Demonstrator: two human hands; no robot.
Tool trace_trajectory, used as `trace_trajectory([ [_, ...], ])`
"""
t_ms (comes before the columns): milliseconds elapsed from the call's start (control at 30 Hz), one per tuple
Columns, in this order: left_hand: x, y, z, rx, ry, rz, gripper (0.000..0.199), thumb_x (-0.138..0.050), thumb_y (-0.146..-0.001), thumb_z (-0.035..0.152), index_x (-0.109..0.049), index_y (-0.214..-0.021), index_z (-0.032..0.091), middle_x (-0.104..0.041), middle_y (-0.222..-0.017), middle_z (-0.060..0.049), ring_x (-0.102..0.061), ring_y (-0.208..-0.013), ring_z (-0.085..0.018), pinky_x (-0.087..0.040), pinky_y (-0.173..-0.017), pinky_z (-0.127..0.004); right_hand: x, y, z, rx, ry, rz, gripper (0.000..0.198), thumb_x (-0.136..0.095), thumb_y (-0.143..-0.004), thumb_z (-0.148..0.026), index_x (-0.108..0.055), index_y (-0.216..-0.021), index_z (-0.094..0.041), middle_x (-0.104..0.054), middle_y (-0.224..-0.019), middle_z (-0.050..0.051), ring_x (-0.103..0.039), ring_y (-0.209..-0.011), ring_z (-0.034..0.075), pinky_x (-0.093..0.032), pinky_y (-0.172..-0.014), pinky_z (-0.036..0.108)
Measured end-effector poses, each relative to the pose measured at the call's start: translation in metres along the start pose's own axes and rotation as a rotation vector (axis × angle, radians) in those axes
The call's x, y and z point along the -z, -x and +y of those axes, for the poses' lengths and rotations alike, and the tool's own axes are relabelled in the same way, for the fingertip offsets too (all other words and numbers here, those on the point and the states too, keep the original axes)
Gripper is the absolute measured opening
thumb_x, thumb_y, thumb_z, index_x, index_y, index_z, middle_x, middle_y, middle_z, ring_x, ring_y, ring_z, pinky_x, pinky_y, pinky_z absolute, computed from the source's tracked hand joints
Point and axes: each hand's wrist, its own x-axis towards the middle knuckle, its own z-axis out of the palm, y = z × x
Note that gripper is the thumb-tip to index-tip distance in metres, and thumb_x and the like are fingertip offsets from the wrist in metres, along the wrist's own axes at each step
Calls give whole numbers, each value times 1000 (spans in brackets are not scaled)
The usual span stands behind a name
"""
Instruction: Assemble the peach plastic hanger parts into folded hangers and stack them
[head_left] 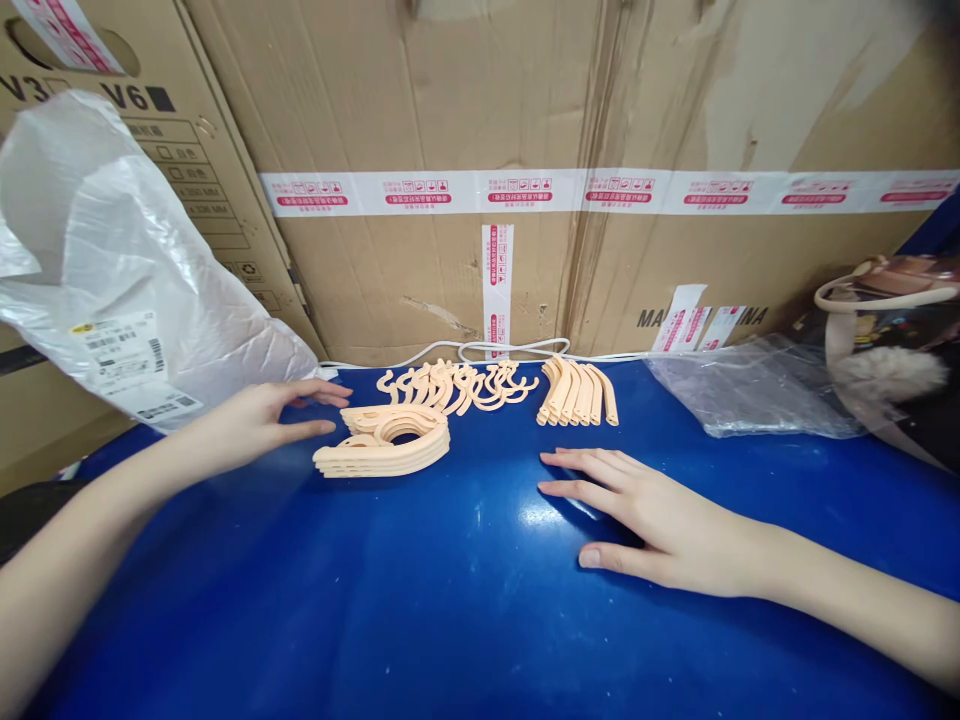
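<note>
My left hand (274, 420) is open at the left end of a stack of cream-coloured, curved plastic pieces (386, 455), which look like hanger bodies. Whether its fingertips touch the stack I cannot tell. Behind the stack lies a loose row of cream plastic hooks (457, 385), with several tangled together. To their right several bent, hollow cream arm pieces (576, 392) lie side by side. My right hand (637, 510) is open over the blue tabletop (450, 620), in front of those arm pieces, with nothing in it. Its fingers point left, spread apart.
A large taped cardboard box (420, 270) stands behind the pieces, with a white cable (517, 347) along its foot. A white shipping bag (127, 260) leans at the left. On the right are a clear plastic bag (750, 390) and a dark bag with a pompom (900, 370).
</note>
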Motion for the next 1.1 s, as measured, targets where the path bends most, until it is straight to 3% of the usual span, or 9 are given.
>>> trace_trajectory([
  [433, -13, -6, 14, 4, -12, -35, 50, -48, -78, 54, -64, -109, 17, -71, -106, -8, -65, -87, -24, -49, -80, -35, 0, 0, 1, 14, -12, 11, 56, -50, -91, -53, -43, -140, -26, -33, -150, 9, -32, -136, 28, -31, -109, 48],
  [933, -26, -7, 11, 20, -29, -20, 56, -48, -77, 55, -60, -117, 18, -66, -119, -9, -62, -99, -29, -47, -85, -37, 1, 0, -1, 7, -7, 3, 56, -50, -91, -54, -43, -140, -26, -33, -150, 8, -32, -136, 27, -31, -110, 47],
  [1100, -14, -2, 4, 37, -34, -5, 64, -50, -74, 56, -54, -123, 15, -68, -111, -10, -64, -95, -27, -49, -83, -36, 1, 0, 0, 10, -14, 8, 56, -50, -91, -53, -43, -140, -26, -33, -150, 8, -32, -136, 28, -31, -110, 48],
])
